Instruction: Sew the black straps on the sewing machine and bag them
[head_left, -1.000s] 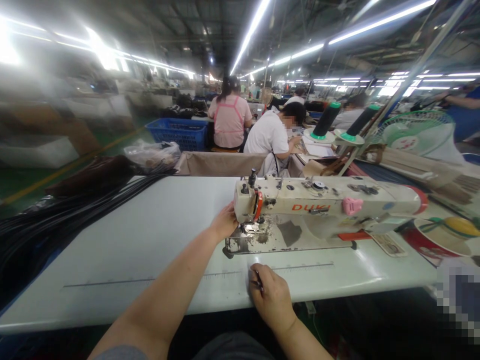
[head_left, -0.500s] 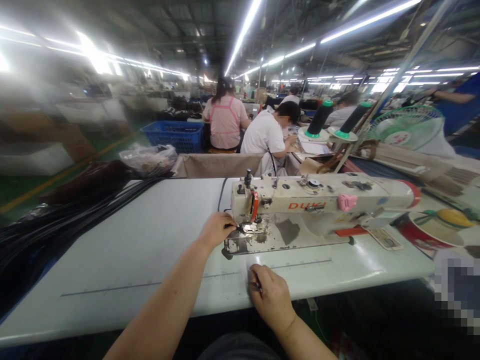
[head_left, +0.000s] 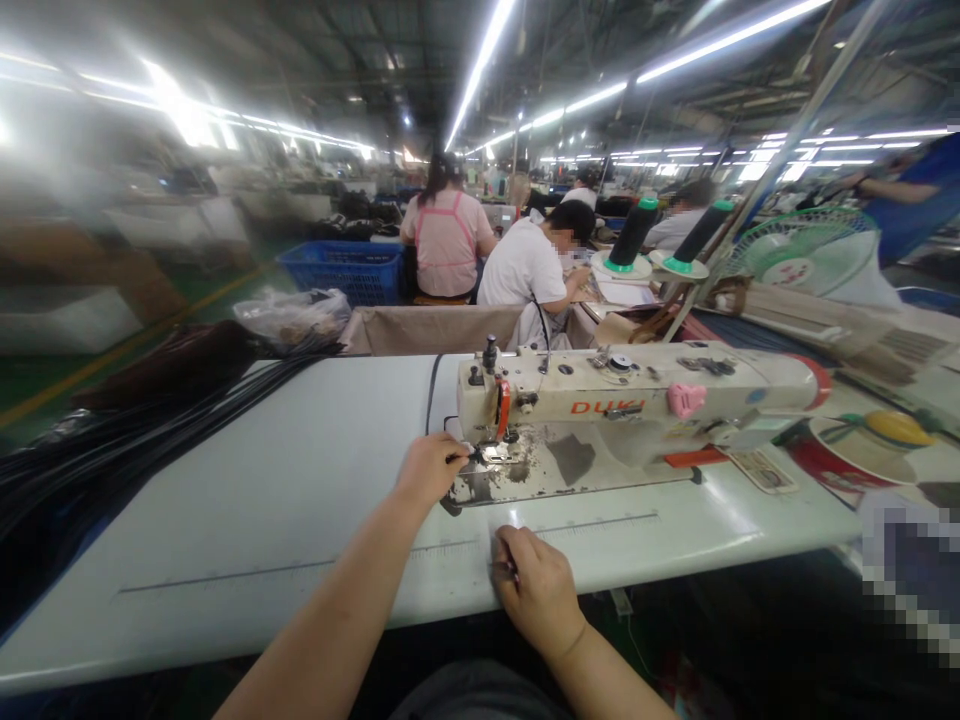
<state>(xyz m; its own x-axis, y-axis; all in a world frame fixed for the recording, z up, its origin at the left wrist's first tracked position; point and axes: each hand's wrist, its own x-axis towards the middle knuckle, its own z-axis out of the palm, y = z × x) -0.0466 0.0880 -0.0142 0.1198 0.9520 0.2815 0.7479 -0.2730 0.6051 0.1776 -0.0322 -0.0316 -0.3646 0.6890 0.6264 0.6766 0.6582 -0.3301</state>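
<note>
My left hand is closed at the needle end of a white sewing machine, its fingertips pinching a dark strip beside the presser foot. A black cord lies on the white table behind that hand and runs toward the machine. Near the table's front edge, my right hand is closed, fingers curled round a small dark object that is mostly hidden. A printed ruler line passes along the table to the left of it.
Long black strips spread over the table's left side. Thread cones, a green fan and a red-and-white container are at the right. Beyond the table, people sit near a blue basket.
The view has shifted slightly. The black cord behind my left hand now shows a longer, straighter stretch. My right hand stays near the front edge.
</note>
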